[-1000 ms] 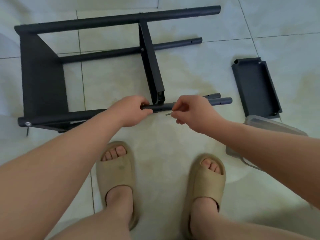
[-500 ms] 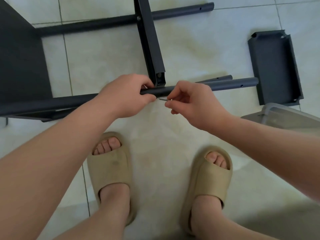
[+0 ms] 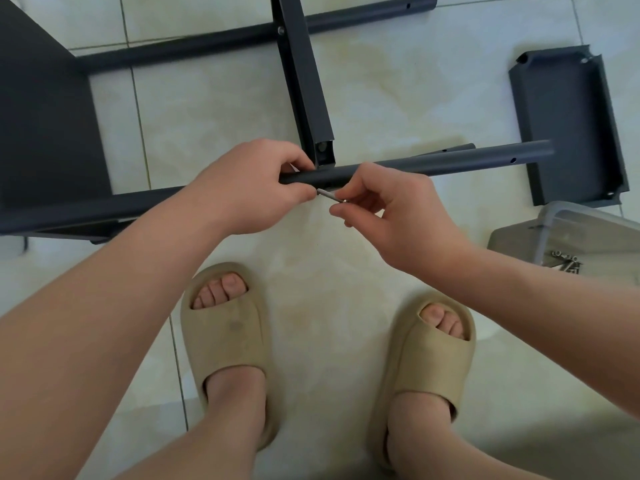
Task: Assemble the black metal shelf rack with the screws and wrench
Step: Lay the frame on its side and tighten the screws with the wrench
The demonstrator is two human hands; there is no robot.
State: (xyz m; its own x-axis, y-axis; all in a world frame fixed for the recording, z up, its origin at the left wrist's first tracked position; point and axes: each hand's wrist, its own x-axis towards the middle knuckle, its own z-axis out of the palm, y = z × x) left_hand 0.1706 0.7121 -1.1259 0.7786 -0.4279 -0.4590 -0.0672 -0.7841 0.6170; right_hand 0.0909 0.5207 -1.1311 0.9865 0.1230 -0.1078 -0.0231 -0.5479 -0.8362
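The black shelf rack (image 3: 45,126) is lying on its side on the tiled floor (image 3: 398,98), partly built, right in front of the person's feet. The left hand (image 3: 242,188) is wrapping around the near tube (image 3: 467,160) just beside the spot where the end of a shelf (image 3: 304,84) is meeting it, steadying the joint. The right hand (image 3: 398,216) is pinching a small silver screw (image 3: 330,196) between thumb and fingertips, its tip pointing at the underside of the tube close to the left thumb. The rack is looking like stiff painted metal, likely light enough to hold up with one hand yet awkward because of its long tubes, so gripping the tube close to the joint is probably giving the best control; the smooth paint may be a little slippery. The screw is tiny, hard and easy to drop, so a fingertip pinch near its head is suiting it. A loose shelf tray (image 3: 568,123) is lying open side up to the right, with nothing showing inside it. Just in front of it, a clear plastic box (image 3: 588,216) is sitting at the frame's right edge, holding a small heap of spare screws (image 3: 568,261); most of the box is running out of view. No wrench is showing anywhere.
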